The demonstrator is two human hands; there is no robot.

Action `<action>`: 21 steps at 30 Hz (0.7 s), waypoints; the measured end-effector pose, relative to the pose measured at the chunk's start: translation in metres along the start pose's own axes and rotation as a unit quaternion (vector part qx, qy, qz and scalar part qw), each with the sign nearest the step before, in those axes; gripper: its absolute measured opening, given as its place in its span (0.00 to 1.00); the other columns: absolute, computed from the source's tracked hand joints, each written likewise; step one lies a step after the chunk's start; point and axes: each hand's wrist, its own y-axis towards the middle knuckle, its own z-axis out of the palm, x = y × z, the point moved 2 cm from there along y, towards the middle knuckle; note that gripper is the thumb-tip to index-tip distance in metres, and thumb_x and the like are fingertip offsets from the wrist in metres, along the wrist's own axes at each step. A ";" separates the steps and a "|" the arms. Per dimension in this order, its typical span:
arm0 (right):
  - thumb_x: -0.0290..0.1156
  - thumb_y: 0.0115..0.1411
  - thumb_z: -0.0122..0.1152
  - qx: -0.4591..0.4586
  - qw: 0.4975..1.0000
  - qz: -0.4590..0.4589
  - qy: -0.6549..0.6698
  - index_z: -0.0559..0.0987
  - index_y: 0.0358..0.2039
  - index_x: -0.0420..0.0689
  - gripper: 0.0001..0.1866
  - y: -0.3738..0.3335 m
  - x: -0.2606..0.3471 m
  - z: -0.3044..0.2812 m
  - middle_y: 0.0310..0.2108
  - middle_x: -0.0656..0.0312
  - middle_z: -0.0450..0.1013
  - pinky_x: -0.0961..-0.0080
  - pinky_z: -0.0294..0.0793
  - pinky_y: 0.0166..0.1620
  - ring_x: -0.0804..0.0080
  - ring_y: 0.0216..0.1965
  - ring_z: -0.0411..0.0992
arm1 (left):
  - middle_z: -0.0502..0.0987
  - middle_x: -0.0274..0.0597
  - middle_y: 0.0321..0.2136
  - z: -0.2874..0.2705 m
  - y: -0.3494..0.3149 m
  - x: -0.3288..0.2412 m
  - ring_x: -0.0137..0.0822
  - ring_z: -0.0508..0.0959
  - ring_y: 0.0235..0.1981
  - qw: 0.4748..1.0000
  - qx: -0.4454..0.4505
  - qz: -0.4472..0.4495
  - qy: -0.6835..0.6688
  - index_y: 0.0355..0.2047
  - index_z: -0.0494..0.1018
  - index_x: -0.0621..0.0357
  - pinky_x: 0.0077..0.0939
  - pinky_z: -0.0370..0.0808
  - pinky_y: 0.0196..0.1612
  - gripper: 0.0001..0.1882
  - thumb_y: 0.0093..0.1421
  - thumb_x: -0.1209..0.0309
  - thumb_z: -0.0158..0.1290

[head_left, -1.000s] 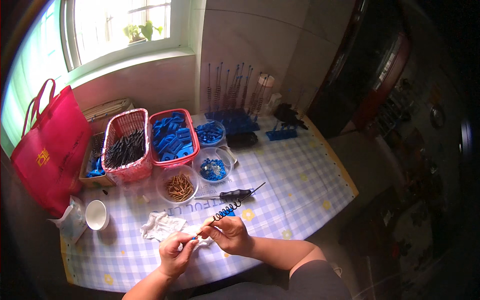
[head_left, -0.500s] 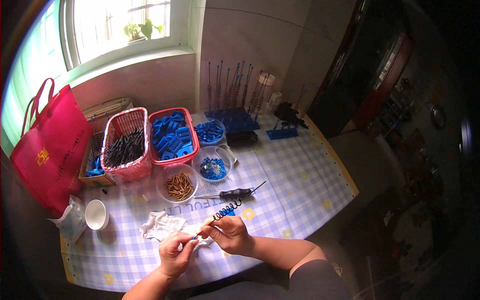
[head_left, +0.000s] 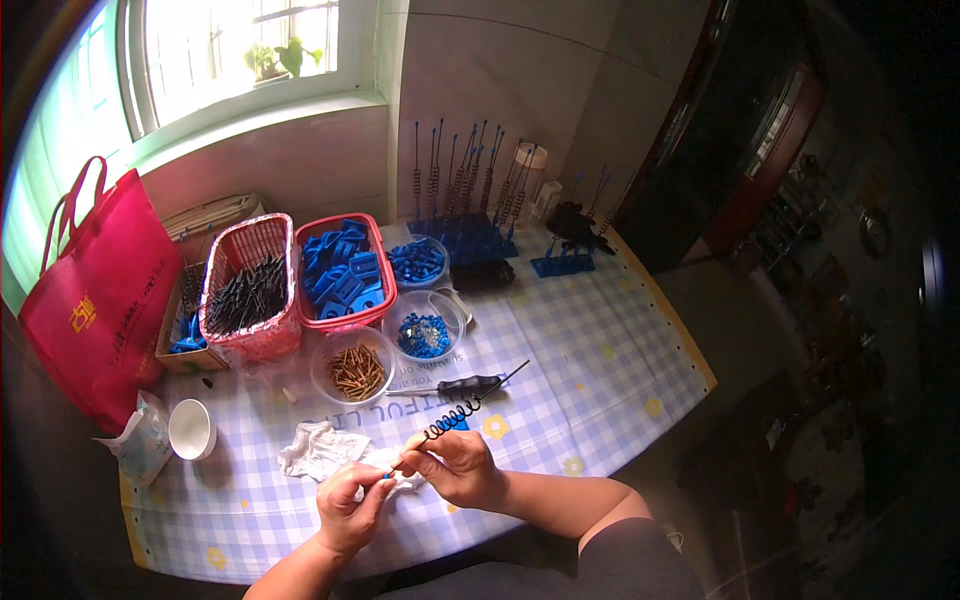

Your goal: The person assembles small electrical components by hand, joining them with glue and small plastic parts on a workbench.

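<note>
Your hands meet near the front edge of the desk (head_left: 620, 390), both closed in a pinch: the right hand (head_left: 462, 472) grips the lower end of the black spring (head_left: 455, 416), and the left hand (head_left: 348, 507) has thumb and finger on a small blue tip (head_left: 387, 476) just beside it; whether the two are joined, you cannot tell. The coil rises out of your right fingers, slanting away to the right, its straight end crossing the handle of the screwdriver (head_left: 466, 387) in view. Under the coil a blue piece (head_left: 459, 424) shows partly. A white cloth (head_left: 320, 450) lies just beyond your left hand, partly behind your fingers. Farther off, a bowl (head_left: 314, 372) holds copper-coloured pins (head_left: 357, 372), near two baskets, one red (head_left: 386, 262), one pink (head_left: 255, 345). A white cup (head_left: 192, 430) stands at the left.
</note>
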 end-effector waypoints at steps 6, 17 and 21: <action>0.22 0.58 0.59 0.006 1.000 -0.002 -0.005 0.77 0.33 0.38 0.02 0.002 0.003 0.000 0.24 0.57 0.76 0.75 0.74 0.28 0.69 0.25 0.77 | 0.78 0.42 0.24 -0.001 0.000 0.000 0.33 0.75 0.24 1.000 0.002 0.002 0.002 0.28 0.75 0.64 0.24 0.70 0.29 0.05 0.51 0.82 0.60; 0.22 0.58 0.60 -0.008 1.000 0.000 -0.002 0.77 0.32 0.39 0.02 0.000 0.000 0.001 0.23 0.58 0.75 0.74 0.72 0.27 0.68 0.23 0.76 | 0.77 0.42 0.23 -0.001 0.000 0.000 0.32 0.75 0.24 1.000 0.001 0.000 0.002 0.28 0.75 0.64 0.23 0.70 0.29 0.05 0.52 0.82 0.60; 0.23 0.58 0.60 -0.014 1.000 -0.002 0.001 0.77 0.31 0.38 0.02 0.000 0.000 0.001 0.22 0.58 0.75 0.74 0.72 0.27 0.68 0.23 0.76 | 0.77 0.42 0.24 0.000 0.000 0.000 0.32 0.75 0.25 1.000 0.000 -0.004 -0.008 0.28 0.75 0.64 0.23 0.71 0.30 0.04 0.52 0.82 0.60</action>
